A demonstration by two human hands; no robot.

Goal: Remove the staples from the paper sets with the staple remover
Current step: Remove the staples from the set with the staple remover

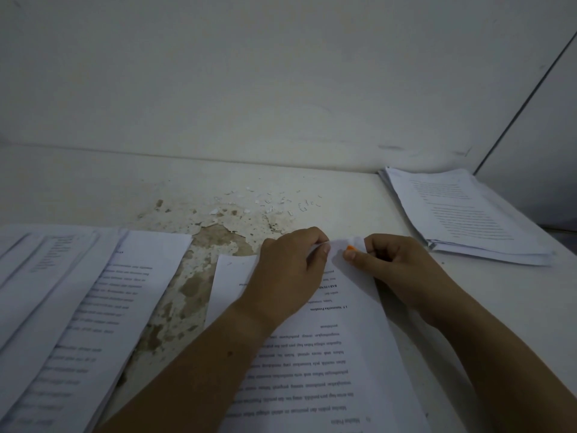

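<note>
A printed paper set [315,354] lies in front of me on the white table, its text upside down to me. My left hand [288,276] pinches the set's far corner, lifting it slightly. My right hand [396,270] is curled round a small orange staple remover [350,247], of which only the tip shows, pressed against that same raised corner. The staple itself is hidden by my fingers.
Several paper sets [71,307] are spread at the left. A neat stack of papers [468,214] sits at the back right. Loose pulled staples and paper bits [281,203] lie near the wall on the table's peeling surface [199,245].
</note>
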